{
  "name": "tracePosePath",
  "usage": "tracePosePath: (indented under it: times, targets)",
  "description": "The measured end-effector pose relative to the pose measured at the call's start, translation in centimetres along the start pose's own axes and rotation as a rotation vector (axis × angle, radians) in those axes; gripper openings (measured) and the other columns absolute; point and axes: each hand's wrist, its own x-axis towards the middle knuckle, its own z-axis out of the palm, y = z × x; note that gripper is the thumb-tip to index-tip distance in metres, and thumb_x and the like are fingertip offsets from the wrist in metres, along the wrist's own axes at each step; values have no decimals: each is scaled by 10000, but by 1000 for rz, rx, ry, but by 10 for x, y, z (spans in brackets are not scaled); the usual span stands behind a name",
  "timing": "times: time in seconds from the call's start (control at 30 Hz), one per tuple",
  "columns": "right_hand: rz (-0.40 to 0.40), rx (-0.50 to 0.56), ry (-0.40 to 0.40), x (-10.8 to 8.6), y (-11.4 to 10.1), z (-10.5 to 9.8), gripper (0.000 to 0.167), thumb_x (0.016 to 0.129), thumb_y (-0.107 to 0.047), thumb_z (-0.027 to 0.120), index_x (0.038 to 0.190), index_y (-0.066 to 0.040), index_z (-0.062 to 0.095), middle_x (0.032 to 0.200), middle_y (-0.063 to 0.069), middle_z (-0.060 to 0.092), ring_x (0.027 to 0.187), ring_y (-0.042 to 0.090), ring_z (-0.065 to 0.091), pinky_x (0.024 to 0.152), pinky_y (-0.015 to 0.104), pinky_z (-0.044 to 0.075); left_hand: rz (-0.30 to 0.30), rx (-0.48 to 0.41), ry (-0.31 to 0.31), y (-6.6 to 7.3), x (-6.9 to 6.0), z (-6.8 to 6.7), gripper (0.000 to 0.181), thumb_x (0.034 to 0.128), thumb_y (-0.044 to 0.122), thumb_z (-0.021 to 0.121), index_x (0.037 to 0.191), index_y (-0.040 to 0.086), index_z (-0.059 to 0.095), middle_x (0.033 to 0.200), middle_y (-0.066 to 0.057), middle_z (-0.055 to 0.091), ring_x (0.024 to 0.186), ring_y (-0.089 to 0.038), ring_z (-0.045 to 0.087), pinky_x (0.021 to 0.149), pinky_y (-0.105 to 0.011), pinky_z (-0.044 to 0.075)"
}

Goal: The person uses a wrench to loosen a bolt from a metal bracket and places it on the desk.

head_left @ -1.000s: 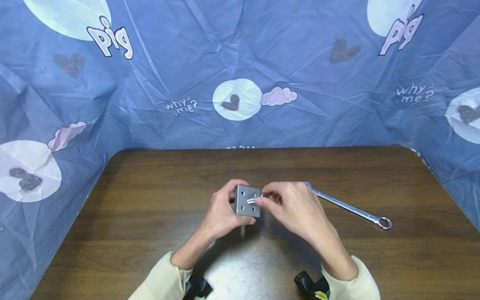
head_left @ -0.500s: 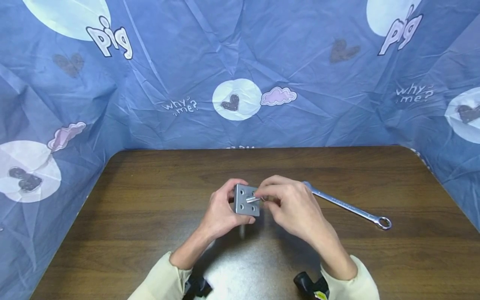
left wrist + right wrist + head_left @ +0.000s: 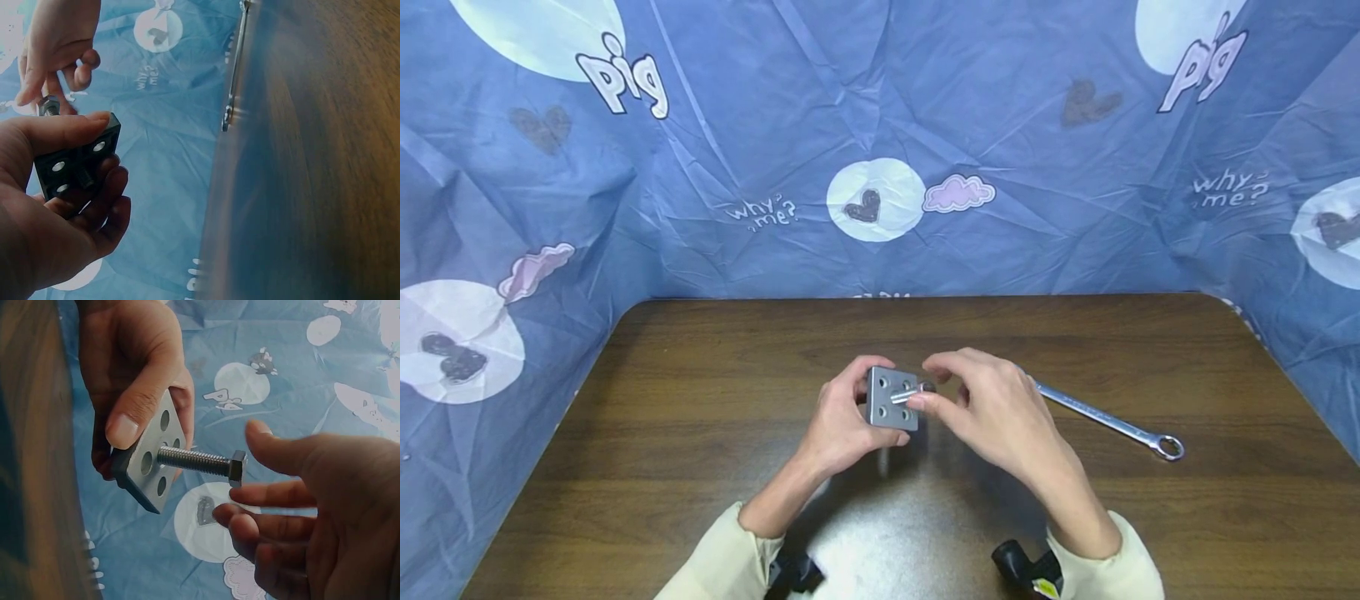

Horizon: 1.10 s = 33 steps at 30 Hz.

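My left hand (image 3: 838, 421) grips a grey square metal plate (image 3: 875, 398) by its edges, thumb on the near side. The plate has a hole near each corner. A hex bolt (image 3: 197, 461) stands in its middle, most of the threaded shank showing on the face toward my right hand. In the left wrist view, the bolt's end shows on the plate's other face. My right hand (image 3: 325, 506) is spread around the bolt's hex head (image 3: 237, 469). The thumb is apart from the head; the index fingertip lies just below it, and whether it touches I cannot tell.
A combination wrench (image 3: 1097, 414) lies on the brown wooden table (image 3: 700, 350) to the right, its far end partly behind my right hand. Blue printed cloth (image 3: 760, 150) hangs behind the table and at both sides.
My right fingers have moved about the bolt head, reaching over it half a second ago and now spread away. The plate stays nearly in place, with the bolt still in it.
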Motion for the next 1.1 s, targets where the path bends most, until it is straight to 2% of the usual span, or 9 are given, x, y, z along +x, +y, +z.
tracePosePath:
  times: [0.13,0.3,0.5,0.7,0.97,1.1]
  targets:
    - [60,-45,-12,2,-2,1,249,853,-423,750,916,-184,775,688,-92,654,603,18,515,552,234,401,9,10,-1,0,0,0,771,548,-39,886,1245,86,582,954,-104,784,926,-212,717,871,-380,523]
    - [33,-46,-33,2,-3,2,204,879,-381,736,853,-183,776,629,-108,616,558,1,458,526,214,375,14,14,-1,0,0,0,774,543,-35,890,1245,79,583,954,-104,786,943,-226,721,884,-388,521]
    - [-57,-34,-26,1,-2,2,159,845,-303,777,922,-163,772,687,-99,666,579,-35,505,552,193,418,7,14,-1,0,0,0,774,536,-42,886,1239,86,588,947,-102,785,939,-222,716,902,-402,514]
    - [-121,-6,-12,-1,0,1,195,818,-176,801,1013,-161,788,802,-62,734,631,-5,568,577,204,445,12,19,0,-1,0,0,770,537,-40,886,1237,80,590,952,-99,785,948,-230,713,929,-430,505]
    - [-247,-14,74,-1,2,5,281,759,10,780,958,-186,806,891,-50,736,737,69,670,621,261,528,20,7,5,0,-1,-1,761,539,-47,884,1225,105,591,912,-105,782,923,-212,720,885,-377,516]
    - [-261,-28,84,-1,3,5,336,753,50,758,998,-177,794,932,-32,742,739,79,672,609,261,529,23,4,8,0,0,-1,761,536,-49,883,1222,106,591,917,-112,781,920,-221,723,872,-380,525]
